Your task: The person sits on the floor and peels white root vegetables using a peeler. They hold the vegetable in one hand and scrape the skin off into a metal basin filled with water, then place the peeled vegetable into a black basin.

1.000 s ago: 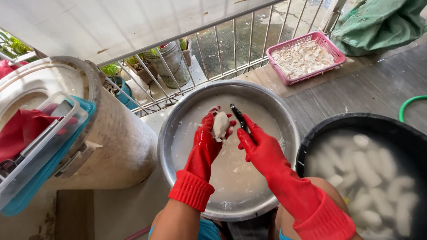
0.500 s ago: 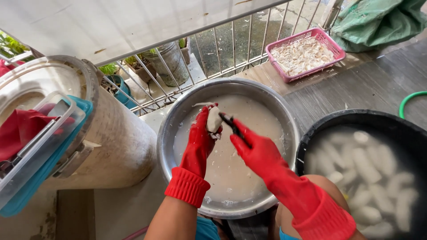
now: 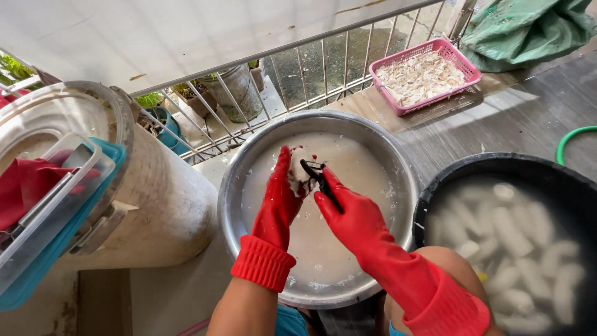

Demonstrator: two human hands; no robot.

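- Red-gloved left hand [image 3: 278, 202]: your grip is closed round a pale white root piece [image 3: 300, 172], held over the metal basin [image 3: 249, 149] of milky water.
- Right hand [image 3: 351, 214]: grip closed on a dark peeler [image 3: 316, 174], blade touching the piece.
- Black tub [image 3: 472, 171] of peeled pieces sits to your right; pink basket [image 3: 463, 62] of peelings beyond.

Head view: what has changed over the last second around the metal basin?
Both hands, left hand and right hand, shifted slightly up toward the far rim of the metal basin, carrying the white piece and black peeler. Grips unchanged; pink basket and black tub stayed put.
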